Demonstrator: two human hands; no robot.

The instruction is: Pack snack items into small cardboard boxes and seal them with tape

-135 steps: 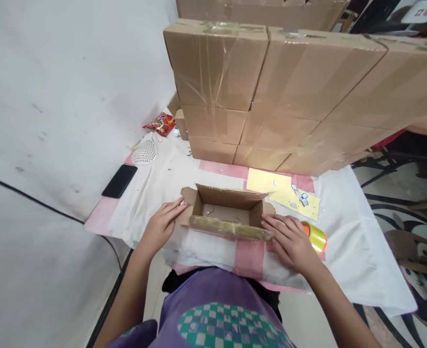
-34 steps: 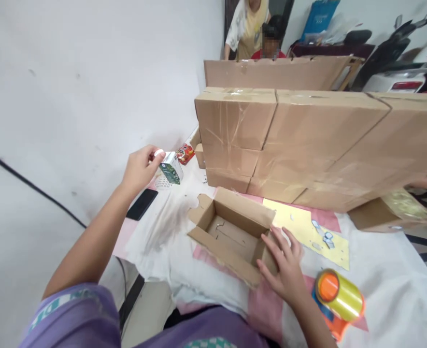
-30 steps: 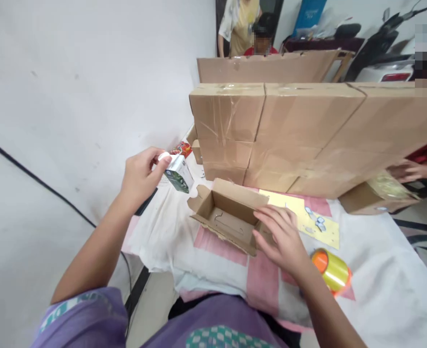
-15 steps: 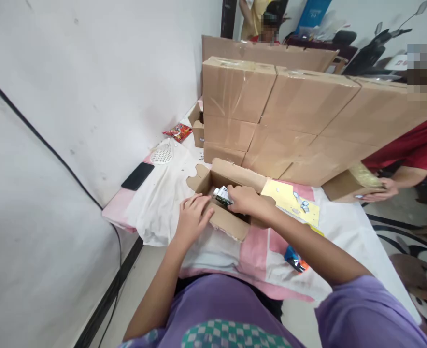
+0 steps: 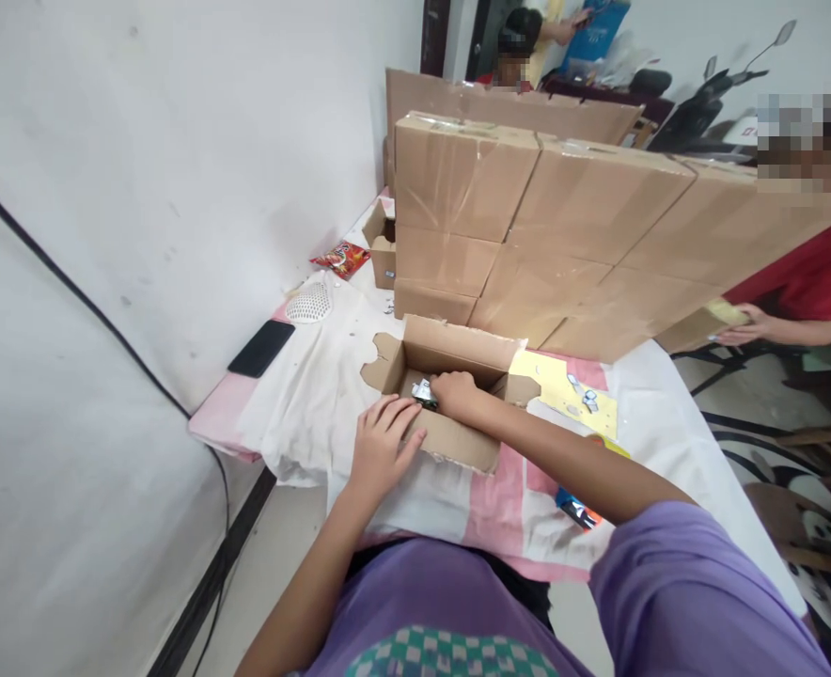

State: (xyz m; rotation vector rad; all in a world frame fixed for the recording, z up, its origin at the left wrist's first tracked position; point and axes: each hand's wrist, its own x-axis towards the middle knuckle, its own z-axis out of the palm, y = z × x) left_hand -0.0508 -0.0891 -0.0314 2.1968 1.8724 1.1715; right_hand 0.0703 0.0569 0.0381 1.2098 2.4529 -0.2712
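Two hands at the box (image 5: 462, 446), carton (image 5: 425, 389) now inside it. About a second ago the left hand (image 5: 382, 442) had it by the cap, out left of the box; it has since swapped to the right hand (image 5: 458, 393), and shows less than it did half a second ago.

Right hand: curled, reaching in over the near flap, just right of the carton. Fingertips hidden, so can't tell if it's pinching or only pressing. Left hand: spread, nothing held, fingers over the near edge just left of the carton; looks like it's steadying the box.

My read: carton in, seating under way, closing not begun. Flaps all stand open around the grip.

Nearby: yellow sheet (image 5: 582, 406) right of the right hand; tape (image 5: 614, 446) partly behind that forearm; phone (image 5: 261, 349) beyond the left hand, off left.
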